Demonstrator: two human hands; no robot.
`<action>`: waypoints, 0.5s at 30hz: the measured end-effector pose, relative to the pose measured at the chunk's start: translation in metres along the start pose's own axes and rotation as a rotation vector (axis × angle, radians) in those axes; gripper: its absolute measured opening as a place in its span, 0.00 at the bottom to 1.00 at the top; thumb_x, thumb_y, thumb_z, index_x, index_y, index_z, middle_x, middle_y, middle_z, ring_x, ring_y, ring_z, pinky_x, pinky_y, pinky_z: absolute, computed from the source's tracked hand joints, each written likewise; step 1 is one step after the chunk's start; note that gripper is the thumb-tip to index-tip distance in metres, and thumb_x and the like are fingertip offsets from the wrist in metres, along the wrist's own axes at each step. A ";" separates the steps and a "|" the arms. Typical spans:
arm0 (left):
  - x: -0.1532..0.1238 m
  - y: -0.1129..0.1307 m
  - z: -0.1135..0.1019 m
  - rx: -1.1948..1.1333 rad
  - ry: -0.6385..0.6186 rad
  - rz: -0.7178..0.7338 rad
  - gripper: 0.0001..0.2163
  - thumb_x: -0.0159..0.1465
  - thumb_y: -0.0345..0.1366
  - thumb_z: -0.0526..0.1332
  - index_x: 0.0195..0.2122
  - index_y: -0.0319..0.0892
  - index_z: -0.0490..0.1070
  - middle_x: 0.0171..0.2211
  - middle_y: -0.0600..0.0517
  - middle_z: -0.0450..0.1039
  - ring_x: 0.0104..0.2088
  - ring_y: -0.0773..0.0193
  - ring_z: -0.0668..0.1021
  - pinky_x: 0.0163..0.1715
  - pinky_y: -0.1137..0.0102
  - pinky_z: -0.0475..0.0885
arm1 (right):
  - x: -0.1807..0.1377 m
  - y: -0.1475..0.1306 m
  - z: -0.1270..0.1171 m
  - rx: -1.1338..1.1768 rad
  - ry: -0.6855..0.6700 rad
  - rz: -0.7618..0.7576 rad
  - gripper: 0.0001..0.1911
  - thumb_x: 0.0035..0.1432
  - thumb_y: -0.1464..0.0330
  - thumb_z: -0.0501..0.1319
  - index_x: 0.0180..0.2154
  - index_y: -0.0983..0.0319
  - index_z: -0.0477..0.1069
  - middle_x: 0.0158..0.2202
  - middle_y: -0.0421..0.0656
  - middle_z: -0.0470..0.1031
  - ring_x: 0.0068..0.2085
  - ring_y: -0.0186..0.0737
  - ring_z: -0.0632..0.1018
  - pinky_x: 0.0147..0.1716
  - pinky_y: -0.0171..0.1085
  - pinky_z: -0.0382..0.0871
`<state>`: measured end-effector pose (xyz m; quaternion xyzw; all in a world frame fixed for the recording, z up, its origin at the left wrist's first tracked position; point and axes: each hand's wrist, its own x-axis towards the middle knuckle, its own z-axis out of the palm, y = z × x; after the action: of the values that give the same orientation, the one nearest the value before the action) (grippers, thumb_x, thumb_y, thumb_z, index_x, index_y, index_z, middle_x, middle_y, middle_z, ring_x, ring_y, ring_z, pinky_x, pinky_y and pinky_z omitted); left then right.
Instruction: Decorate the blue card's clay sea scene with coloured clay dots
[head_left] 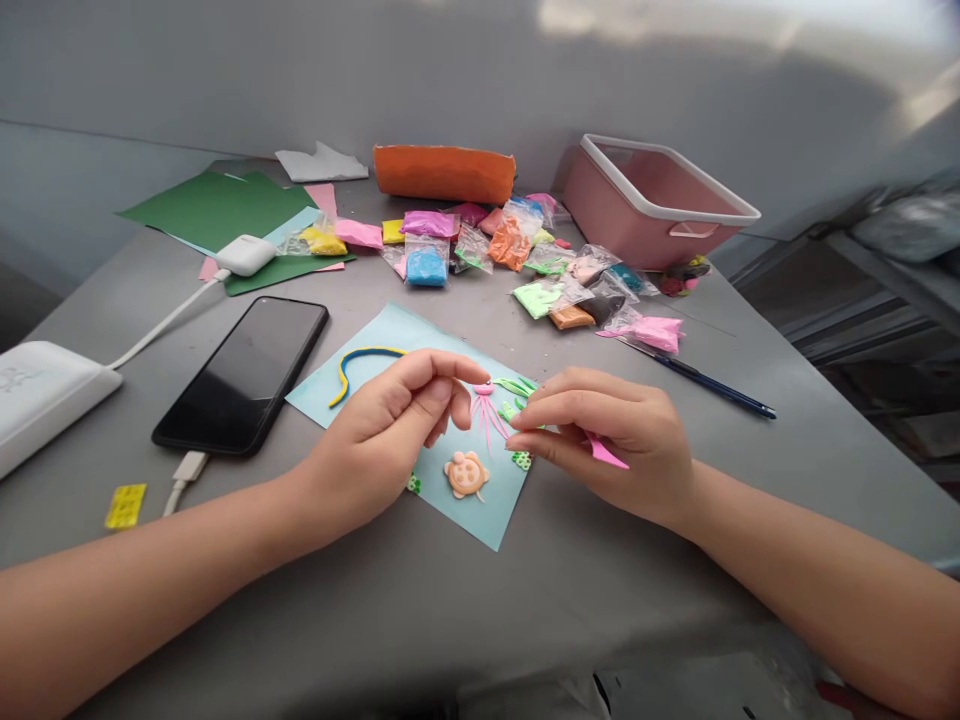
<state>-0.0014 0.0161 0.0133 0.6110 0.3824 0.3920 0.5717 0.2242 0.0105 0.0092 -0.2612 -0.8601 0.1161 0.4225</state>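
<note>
Fingers of the right hand (615, 430) wrap a pink, pointed piece (606, 453), mostly hidden; the left hand (397, 410) curls its fingers inward, pinching something or not, I cannot tell. Below, a pale-blue paper sheet (480, 522) bears an orange clay turtle (465, 475) at five o'clock and, at ten, a blue-yellow curved strip (367, 351) partly covered by that hand.

No lettering, brand or number is legible. A faint grey marking on the large white block (56, 415) at left and a tiny one on the small white case (246, 258) remain too indistinct to read.
</note>
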 end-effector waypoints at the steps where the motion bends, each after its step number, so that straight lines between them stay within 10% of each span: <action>1: 0.000 0.000 0.001 -0.030 -0.014 -0.019 0.10 0.73 0.36 0.54 0.43 0.43 0.75 0.27 0.57 0.69 0.28 0.72 0.69 0.30 0.77 0.67 | 0.000 -0.001 0.000 0.003 0.000 0.003 0.04 0.61 0.77 0.68 0.38 0.65 0.76 0.31 0.45 0.80 0.32 0.31 0.80 0.33 0.29 0.79; 15: -0.002 0.003 0.016 -0.175 -0.107 -0.123 0.14 0.64 0.43 0.69 0.46 0.43 0.72 0.38 0.54 0.79 0.27 0.71 0.76 0.28 0.74 0.76 | -0.003 -0.008 0.001 -0.045 0.040 -0.054 0.11 0.60 0.81 0.66 0.44 0.64 0.77 0.35 0.42 0.73 0.34 0.29 0.77 0.36 0.29 0.77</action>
<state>0.0122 0.0078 0.0151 0.5543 0.3524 0.3549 0.6653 0.2221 0.0015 0.0099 -0.2499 -0.8605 0.0801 0.4367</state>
